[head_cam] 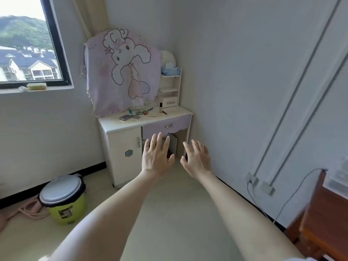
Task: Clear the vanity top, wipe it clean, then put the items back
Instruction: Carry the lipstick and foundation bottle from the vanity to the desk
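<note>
A small cream vanity (113, 126) with a lilac drawer stands in the room's corner, some way ahead of me. On its top lie several small items: a flat compact case (125, 117), a cluster of bottles (137, 109), a thin stick (151, 115) and an upright tube (161, 107). A pink cartoon cloth (122, 72) hangs over the mirror. My left hand (156, 157) and my right hand (196, 159) are stretched out in front of me, fingers spread, holding nothing, well short of the vanity.
A side shelf (170, 89) on the vanity carries a blue tissue pack (170, 70). A green bin (63, 199) with a grey lid sits on the floor at left. A brown wooden cabinet (323, 223) stands at right, with wall sockets (252, 178) and cables beside it.
</note>
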`<move>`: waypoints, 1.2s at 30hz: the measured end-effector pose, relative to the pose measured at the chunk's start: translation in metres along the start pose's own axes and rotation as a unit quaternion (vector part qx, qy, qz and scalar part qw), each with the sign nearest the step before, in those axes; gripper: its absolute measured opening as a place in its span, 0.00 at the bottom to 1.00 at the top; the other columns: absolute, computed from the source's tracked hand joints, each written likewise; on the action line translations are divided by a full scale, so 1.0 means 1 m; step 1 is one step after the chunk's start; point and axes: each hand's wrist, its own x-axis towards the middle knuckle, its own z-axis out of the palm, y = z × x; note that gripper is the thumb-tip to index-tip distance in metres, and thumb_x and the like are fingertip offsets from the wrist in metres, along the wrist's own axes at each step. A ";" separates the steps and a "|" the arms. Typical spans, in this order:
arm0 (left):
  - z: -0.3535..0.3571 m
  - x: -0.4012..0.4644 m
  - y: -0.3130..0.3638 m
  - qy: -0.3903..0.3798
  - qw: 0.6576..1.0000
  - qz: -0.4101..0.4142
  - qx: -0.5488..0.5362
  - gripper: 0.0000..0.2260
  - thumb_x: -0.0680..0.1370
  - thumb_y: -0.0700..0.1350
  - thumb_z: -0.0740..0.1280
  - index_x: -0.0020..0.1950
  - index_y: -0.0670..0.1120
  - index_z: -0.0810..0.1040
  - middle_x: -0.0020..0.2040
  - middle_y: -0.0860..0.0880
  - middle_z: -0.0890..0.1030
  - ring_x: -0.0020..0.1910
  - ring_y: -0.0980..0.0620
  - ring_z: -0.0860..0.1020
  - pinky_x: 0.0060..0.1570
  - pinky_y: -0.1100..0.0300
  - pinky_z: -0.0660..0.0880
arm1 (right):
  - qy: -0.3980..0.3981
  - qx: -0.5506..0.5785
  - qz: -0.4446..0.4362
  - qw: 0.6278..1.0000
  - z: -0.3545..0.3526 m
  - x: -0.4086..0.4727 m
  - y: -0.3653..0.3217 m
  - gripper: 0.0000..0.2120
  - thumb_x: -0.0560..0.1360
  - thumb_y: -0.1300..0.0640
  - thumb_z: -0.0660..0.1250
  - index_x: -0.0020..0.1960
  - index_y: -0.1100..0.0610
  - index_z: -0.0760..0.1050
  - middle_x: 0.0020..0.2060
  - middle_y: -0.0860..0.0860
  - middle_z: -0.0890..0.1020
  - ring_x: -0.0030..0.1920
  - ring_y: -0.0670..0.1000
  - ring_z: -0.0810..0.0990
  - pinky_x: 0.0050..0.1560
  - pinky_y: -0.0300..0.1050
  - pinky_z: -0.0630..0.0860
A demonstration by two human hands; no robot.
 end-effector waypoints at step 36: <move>0.437 0.534 -0.225 -0.202 0.972 -0.110 0.047 0.30 0.80 0.58 0.50 0.76 0.47 0.44 0.77 0.42 0.47 0.75 0.43 0.46 0.72 0.48 0.46 | -0.148 0.040 -0.071 0.986 0.374 0.638 0.125 0.25 0.80 0.52 0.55 0.75 0.54 0.55 0.75 0.58 0.55 0.74 0.57 0.51 0.71 0.52 0.58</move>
